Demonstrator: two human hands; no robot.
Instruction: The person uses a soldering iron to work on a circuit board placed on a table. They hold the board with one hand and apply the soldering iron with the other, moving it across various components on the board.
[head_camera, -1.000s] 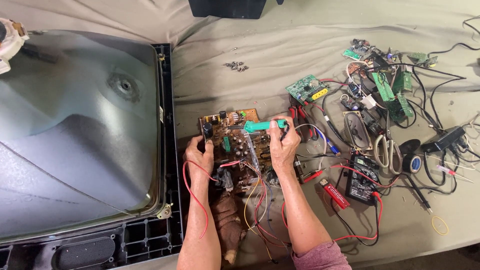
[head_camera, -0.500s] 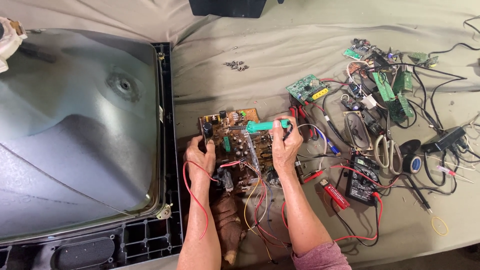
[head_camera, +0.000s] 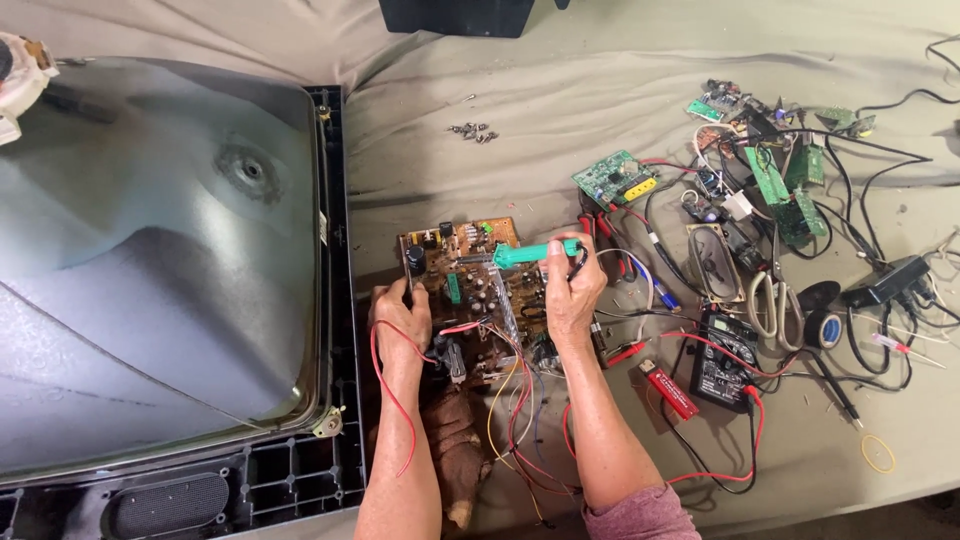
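The brown circuit board (head_camera: 470, 275) lies on the grey cloth (head_camera: 560, 100) just right of the face-down television tube (head_camera: 160, 270), and almost nothing has changed since a second ago: the right hand (head_camera: 572, 300) still grips the green-handled soldering tool (head_camera: 535, 253) above the board's right part, its tip hidden, while the left hand (head_camera: 402, 318) stays closed on the board's left edge. Tangled wires (head_camera: 510, 420) hide the board's near edge. A multimeter (head_camera: 725, 360), scissors (head_camera: 770, 305), tape roll (head_camera: 825, 328) and green boards (head_camera: 615, 180) lie well apart at right.
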